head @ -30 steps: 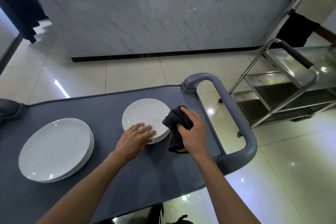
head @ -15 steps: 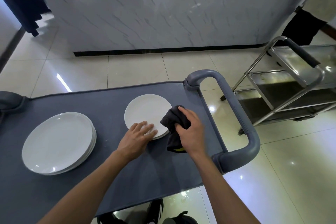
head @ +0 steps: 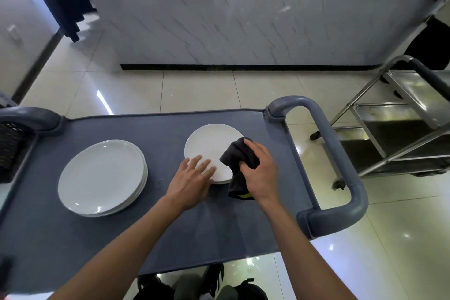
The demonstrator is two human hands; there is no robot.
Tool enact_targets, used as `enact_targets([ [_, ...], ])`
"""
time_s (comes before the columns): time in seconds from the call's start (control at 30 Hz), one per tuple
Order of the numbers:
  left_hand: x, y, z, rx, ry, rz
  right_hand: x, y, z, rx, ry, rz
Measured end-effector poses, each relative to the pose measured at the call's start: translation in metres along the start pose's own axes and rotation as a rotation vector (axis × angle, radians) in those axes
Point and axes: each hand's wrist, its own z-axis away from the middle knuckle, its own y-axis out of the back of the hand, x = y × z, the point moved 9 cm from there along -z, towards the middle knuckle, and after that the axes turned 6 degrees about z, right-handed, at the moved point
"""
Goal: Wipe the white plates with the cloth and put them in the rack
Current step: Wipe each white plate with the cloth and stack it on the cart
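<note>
While the right hand (head: 261,173) bunches a dark cloth (head: 239,165) in curled fingers and holds it against the near right rim of the small white plate stack (head: 211,146), the left hand (head: 192,179) lies flat with its fingers straight and slightly spread, the fingertips resting on the stack's near edge. These plates are plain, glossy and round, with at least one more visible beneath the top one, and they sit on the right half of a grey cart top (head: 121,231). A tail of the cloth hangs onto the cart surface and shows a small yellow patch at its lower end; whether that patch carries writing cannot be told. Well apart to the left on the same surface sits a larger stack of white plates (head: 101,175). A rounded grey handle (head: 341,161) loops off the cart's right end, and beyond it stands a steel trolley (head: 401,129) on the shiny tiled floor (head: 194,90). A marble-patterned counter front (head: 243,14) runs across behind. No readable lettering shows anywhere.
</note>
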Motion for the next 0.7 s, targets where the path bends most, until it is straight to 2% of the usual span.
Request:
enact_targets([
  [0.3,-0.052,0.057,0.043,0.215,0.164,0.035,-0.048,-0.065,-0.009,-0.127,0.117,-0.031],
  [0.57,-0.125,0.084,0.102,0.241,0.370,0.007,-0.101,-0.136,0.002,-0.246,0.235,-0.003],
  [0.7,-0.178,0.090,0.142,0.294,0.562,0.079,-0.127,-0.168,0.013,-0.286,0.263,-0.022],
])
